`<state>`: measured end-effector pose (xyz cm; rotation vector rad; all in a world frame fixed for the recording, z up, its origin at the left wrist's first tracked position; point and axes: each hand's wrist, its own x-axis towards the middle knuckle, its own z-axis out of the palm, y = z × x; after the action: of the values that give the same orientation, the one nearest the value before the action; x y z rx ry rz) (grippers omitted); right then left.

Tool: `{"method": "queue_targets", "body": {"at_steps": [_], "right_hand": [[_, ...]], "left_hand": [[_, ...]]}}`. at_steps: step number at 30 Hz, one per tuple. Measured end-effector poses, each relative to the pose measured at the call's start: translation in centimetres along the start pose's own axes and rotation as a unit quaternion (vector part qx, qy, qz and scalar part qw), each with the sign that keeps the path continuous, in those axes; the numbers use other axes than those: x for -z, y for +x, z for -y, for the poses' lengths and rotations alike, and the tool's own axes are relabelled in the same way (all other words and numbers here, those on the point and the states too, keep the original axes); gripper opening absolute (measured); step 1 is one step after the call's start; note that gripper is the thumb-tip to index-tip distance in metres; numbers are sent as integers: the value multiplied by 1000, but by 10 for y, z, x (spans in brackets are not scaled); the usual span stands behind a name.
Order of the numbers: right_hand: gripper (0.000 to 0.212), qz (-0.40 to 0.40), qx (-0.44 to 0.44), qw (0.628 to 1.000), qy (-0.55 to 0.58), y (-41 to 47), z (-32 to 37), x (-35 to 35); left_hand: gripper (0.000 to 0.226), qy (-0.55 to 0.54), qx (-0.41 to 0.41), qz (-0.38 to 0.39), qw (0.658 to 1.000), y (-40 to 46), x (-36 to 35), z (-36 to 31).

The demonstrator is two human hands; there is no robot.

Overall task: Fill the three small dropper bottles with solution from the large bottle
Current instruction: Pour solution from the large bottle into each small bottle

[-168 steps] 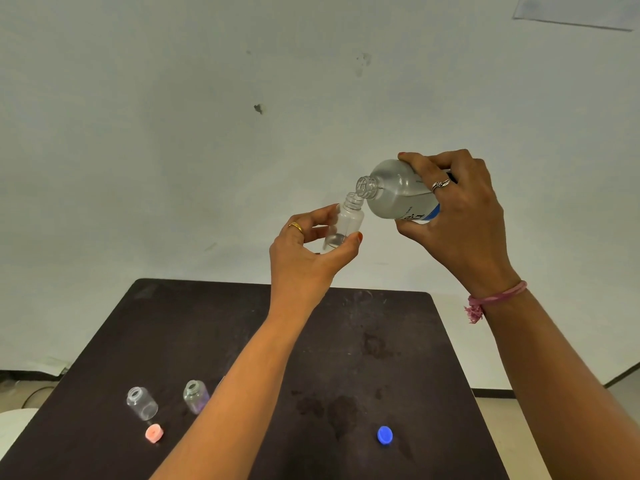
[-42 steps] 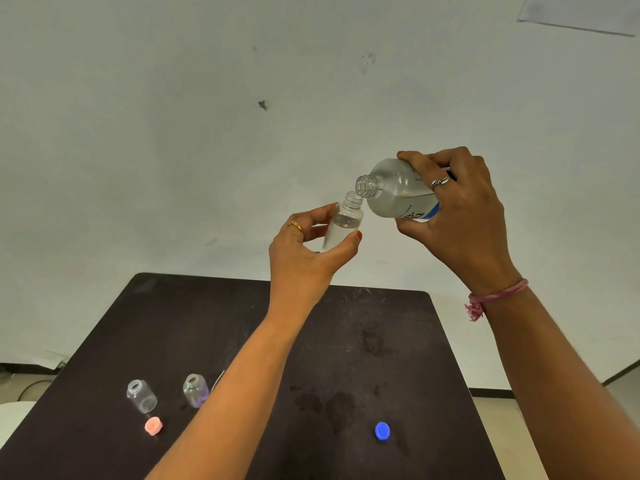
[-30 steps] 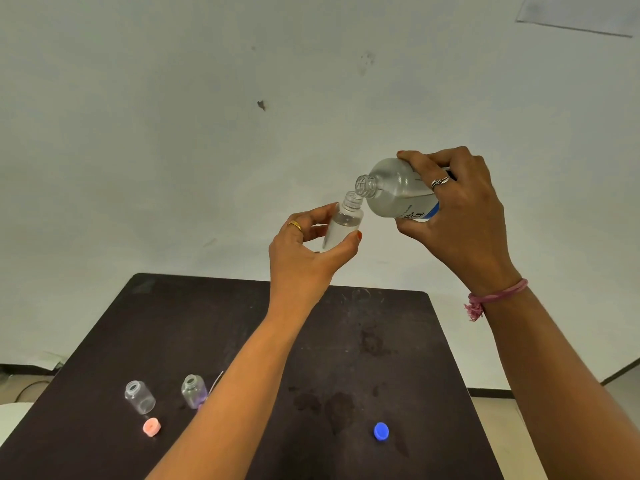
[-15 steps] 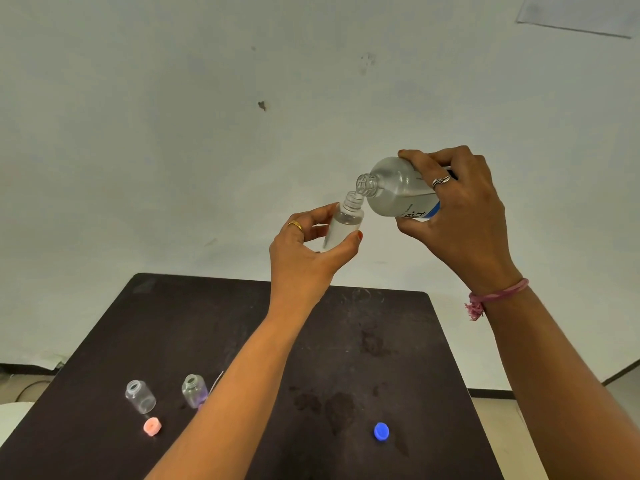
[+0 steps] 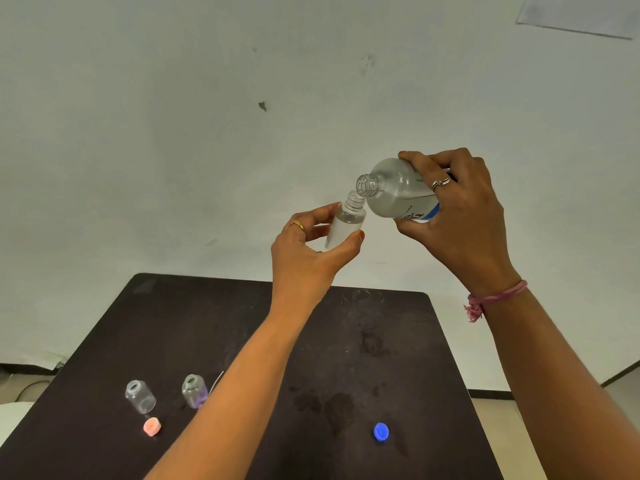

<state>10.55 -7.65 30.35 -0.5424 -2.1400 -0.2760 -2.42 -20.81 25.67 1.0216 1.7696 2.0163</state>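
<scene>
My left hand (image 5: 306, 258) pinches a small clear dropper bottle (image 5: 346, 223) between thumb and fingers, held upright high above the table. My right hand (image 5: 460, 220) grips the large clear bottle (image 5: 394, 194), tipped so its open mouth sits just over the small bottle's neck. Clear liquid reaches high up the small bottle. Two more small dropper bottles stand uncapped at the table's front left, one clear (image 5: 140, 396) and one with a purple tint (image 5: 194, 391) beside my left forearm.
The dark table (image 5: 398, 358) carries wet stains near its middle. A pink cap (image 5: 151, 426) lies in front of the left small bottle and a blue cap (image 5: 381, 432) lies at the front right. A pale wall stands behind.
The liquid level in the held small bottle has risen since the earliest frame. Both hands have stayed almost still in the pouring pose.
</scene>
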Motion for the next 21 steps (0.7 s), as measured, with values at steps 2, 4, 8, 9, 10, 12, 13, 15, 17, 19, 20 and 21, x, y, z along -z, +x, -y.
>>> {"method": "queue_targets", "body": {"at_steps": [2,4,8,9,10,12,13,15,17,19,20,21], "right_hand": [[74,-2,1,1000,0,0,0,0],[74,-3,0,1000,-2,0,0,0],[75,-4,5,1000,-5,1,-1,-1],[75,-5,6,1000,-5,1,-1,-1],[74,-6,5,1000,-5,1,-1,-1],[74,-6,4,1000,-5,1,-1,-1],[74,-6,4,1000,-6,1,-1,-1],[75,-5,6,1000,-8,1,-1,-1],[75,-4,7,1000,-10,1,-2,-1],[75,-2,7,1000,-10,0,-2,-1],[75,-2,7,1000,-10,0,-3,-1],[75,-3,7,1000,-9,0,-2,-1]], "left_hand": [[40,-1,0,0,1000,0,0,0],[40,-2,1,-1,1000,0,1,0],[41,-1,1,-3,1000,0,1,1],[41,-1,0,-4,1000,0,1,1],[41,-1,0,-4,1000,0,0,1],[42,0,0,-4,1000,0,0,2],[42,-1,1,-3,1000,0,0,2],[41,-5,2,-3,1000,0,-1,2],[40,-3,2,-3,1000,0,-1,2],[40,-3,2,-3,1000,0,-1,2],[40,-3,2,-3,1000,0,-1,2],[40,-2,2,-3,1000,0,-1,2]]}}
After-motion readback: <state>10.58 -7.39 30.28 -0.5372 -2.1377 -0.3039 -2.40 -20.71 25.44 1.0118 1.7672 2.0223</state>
